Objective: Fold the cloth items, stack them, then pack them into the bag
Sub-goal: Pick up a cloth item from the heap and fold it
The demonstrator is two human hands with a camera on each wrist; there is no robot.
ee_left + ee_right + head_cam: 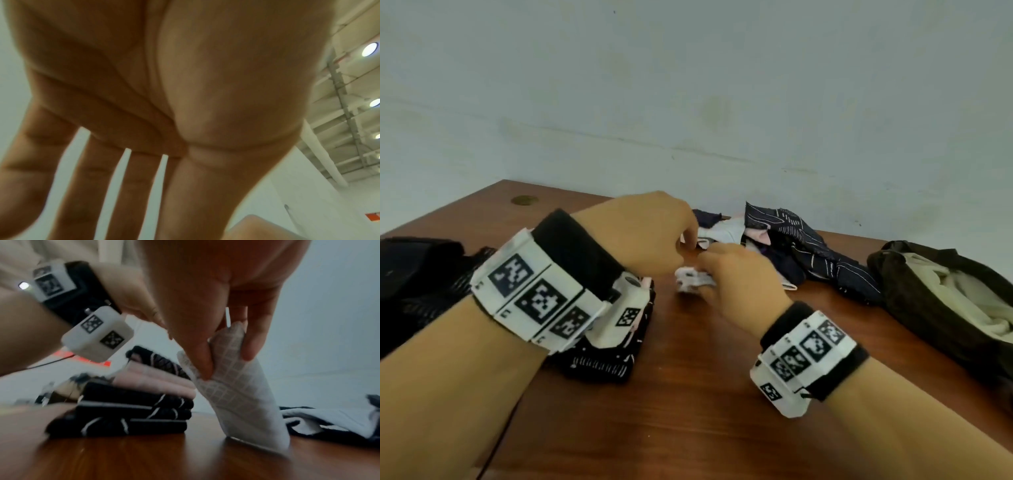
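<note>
My right hand pinches a small white grid-patterned cloth between thumb and fingers. In the right wrist view this white cloth hangs from the right hand with its lower end touching the wooden table. My left hand hovers just above and left of it; in the left wrist view the left hand has straight, spread fingers and holds nothing. A stack of folded black-and-white and pink cloths lies under my left wrist. Unfolded dark patterned cloths lie in a heap behind.
A dark olive bag with a pale lining lies open at the right of the table. A black mesh item sits at the left edge. A wall rises right behind the table's far edge.
</note>
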